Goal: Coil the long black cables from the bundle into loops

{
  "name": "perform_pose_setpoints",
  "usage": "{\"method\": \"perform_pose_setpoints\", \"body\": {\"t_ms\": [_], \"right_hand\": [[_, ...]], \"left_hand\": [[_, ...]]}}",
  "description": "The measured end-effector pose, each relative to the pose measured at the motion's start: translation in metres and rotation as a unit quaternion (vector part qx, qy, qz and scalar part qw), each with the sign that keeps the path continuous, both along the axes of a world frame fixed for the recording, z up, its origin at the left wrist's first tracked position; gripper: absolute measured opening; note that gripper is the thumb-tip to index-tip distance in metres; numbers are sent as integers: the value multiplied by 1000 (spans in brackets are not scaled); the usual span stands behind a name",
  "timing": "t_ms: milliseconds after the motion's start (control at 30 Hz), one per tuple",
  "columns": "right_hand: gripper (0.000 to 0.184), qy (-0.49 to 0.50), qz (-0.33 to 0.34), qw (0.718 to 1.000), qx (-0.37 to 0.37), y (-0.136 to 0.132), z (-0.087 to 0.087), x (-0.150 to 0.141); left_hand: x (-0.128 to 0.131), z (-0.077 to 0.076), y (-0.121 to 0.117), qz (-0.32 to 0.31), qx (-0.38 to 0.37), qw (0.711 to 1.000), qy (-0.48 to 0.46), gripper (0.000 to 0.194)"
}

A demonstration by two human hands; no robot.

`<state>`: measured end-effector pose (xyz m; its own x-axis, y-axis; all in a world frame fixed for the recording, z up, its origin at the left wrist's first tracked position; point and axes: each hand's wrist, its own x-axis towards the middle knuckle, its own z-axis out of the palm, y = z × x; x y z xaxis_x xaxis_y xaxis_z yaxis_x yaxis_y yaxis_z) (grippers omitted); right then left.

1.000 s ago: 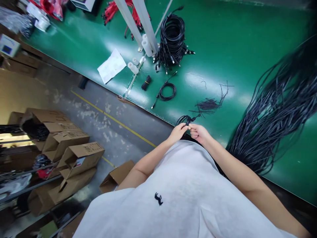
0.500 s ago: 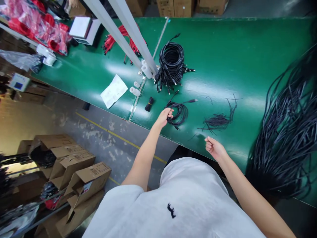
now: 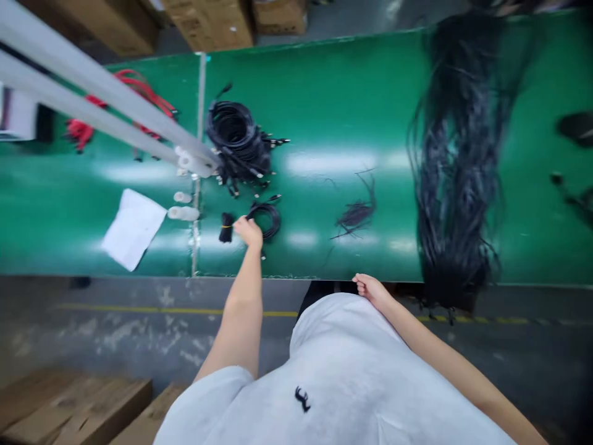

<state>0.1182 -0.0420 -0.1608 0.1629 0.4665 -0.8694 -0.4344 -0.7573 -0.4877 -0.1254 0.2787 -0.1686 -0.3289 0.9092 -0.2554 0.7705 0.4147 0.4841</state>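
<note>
My left hand (image 3: 250, 233) is closed at the left edge of a coiled black cable (image 3: 272, 221) lying on the green table. Just left of its fingers sits a small black bundle with a yellow band (image 3: 226, 227). My right hand (image 3: 370, 289) is curled shut at the table's front edge, close to my body; whether anything thin is in it cannot be made out. Beyond it lies a loose pile of thin black ties or strands (image 3: 356, 215). Farther back, a large stack of coiled black cables (image 3: 236, 133) rests beside a white post.
A big heap of black cables (image 3: 458, 154) lies across the table on the right. White posts (image 3: 115, 105) rise at the left, with white plastic tubes (image 3: 183, 213) near their foot. A paper sheet (image 3: 134, 228) and red cables (image 3: 143, 93) lie farther left. Cardboard boxes (image 3: 208, 25) stand behind.
The view has turned and shifted right, bringing the whole black cable heap into sight. My left hand and the coil are slightly nearer the banded bundle. My right hand has drawn back to the table edge.
</note>
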Motion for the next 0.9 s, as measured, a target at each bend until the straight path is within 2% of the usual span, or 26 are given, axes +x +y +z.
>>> {"method": "perform_pose_setpoints", "body": {"t_ms": [67,133,233,300,367,467,500,567,667,733,800,833,900], "right_hand": [[35,-40,14,999,-7,2,2,2],[28,-99,29,994,-20,3,5,19],[19,-232,29,971,-46,-2,13,69],[22,-329,14,942,-69,-9,17,110],[26,-423,40,898,-112,-19,18,147],[17,-488,113,853,-149,-37,17,179],[13,-488,125,851,-144,-44,18,182],[11,-462,126,870,-117,-57,24,180],[20,-381,129,913,-67,-73,46,161],[26,-297,118,947,-7,-73,70,146],[31,-187,47,976,98,-60,98,140],[34,-135,-10,978,156,-49,112,142],[34,-73,-117,960,244,-22,138,158]], "left_hand": [[-5,2,11,28,-8,999,33,17],[-10,1,20,67,-24,996,57,16],[-17,1,23,95,-21,992,84,27],[-18,3,13,76,13,993,94,39],[-14,7,-9,38,47,994,91,44],[6,8,-60,-38,56,996,54,41],[16,8,-80,-73,47,996,26,37],[41,7,-122,-172,6,983,-70,30],[89,10,-180,-297,-123,928,-187,27],[127,17,-213,-374,-212,868,-247,27],[169,29,-244,-477,-288,760,-334,44],[191,37,-259,-529,-300,700,-375,56],[231,53,-287,-603,-286,607,-432,69]]}}
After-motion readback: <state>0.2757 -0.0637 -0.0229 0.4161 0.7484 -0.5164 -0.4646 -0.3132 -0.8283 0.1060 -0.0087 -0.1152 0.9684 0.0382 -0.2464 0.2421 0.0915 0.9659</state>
